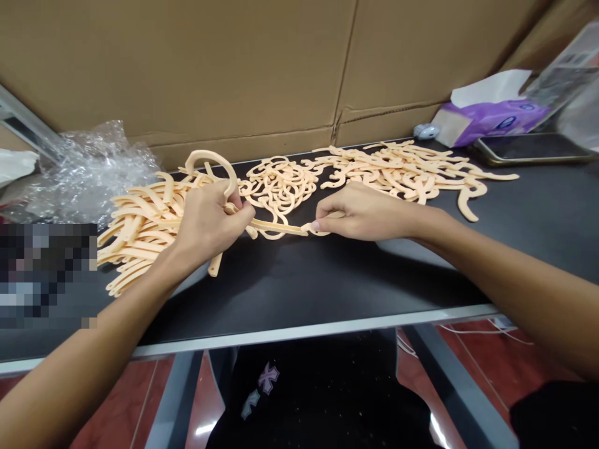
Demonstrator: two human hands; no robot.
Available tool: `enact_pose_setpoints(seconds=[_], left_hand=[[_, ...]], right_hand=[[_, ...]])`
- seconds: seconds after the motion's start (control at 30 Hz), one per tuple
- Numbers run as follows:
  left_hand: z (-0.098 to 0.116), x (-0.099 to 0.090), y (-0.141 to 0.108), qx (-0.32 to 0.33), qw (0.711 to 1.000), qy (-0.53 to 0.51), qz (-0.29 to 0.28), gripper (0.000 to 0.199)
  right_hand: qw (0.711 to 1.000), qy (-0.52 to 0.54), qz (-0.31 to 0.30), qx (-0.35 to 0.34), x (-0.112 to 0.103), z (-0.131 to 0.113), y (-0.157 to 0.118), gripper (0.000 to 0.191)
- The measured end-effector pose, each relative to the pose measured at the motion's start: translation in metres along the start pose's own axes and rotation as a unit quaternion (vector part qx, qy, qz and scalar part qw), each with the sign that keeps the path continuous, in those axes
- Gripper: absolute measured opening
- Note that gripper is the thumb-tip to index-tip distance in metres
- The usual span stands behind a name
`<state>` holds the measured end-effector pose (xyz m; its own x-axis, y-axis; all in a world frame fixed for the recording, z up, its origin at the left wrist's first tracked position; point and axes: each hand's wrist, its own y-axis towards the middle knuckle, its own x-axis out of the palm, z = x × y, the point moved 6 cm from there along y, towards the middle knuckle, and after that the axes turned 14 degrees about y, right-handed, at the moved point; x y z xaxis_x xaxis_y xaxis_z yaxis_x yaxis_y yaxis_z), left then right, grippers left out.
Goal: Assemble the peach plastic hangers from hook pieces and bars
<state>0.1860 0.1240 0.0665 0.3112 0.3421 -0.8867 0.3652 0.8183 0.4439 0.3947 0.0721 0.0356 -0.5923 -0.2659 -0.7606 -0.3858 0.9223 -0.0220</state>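
Observation:
My left hand (210, 218) is closed around cream-coloured curved plastic strips. One curved strip (216, 157) arches up above its knuckles, and another strip (214, 264) sticks out below the hand. A narrow strip (281, 227) stretches from the left fingers toward the right hand. At its far end, my right hand (358, 212) pinches a small cream curved piece (321, 231) that meets or overlaps the strip; the exact contact is unclear. Beside the left hand lies a heap of grooved curved strips (135, 227). Between and behind the hands sits a pile of thin curved pieces (281, 181).
Wavy flat cream pieces (402, 168) are heaped at the back right of the black table (299, 280). Clear plastic wrap (98, 168) lies at the left. A purple tissue pack (491, 121) and a phone (533, 148) lie at right. Cardboard (234, 68) stands behind.

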Motion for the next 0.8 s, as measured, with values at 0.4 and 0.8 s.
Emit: enact_pose_setpoints(seconds=[0.4,0.8], left_hand=[[-0.0006,0.0033,-0.0003,-0.005,1.0,0.001,-0.014,0.015],[-0.003,0.0067,-0.001,0.006,1.0,0.003,-0.004,0.017]], right_hand=[[0.999,0.028,-0.019,0.005,-0.001,0.0012,0.0,0.031],[1.0,0.023,-0.012,0.016,-0.0009,0.0084,-0.0008,0.037]])
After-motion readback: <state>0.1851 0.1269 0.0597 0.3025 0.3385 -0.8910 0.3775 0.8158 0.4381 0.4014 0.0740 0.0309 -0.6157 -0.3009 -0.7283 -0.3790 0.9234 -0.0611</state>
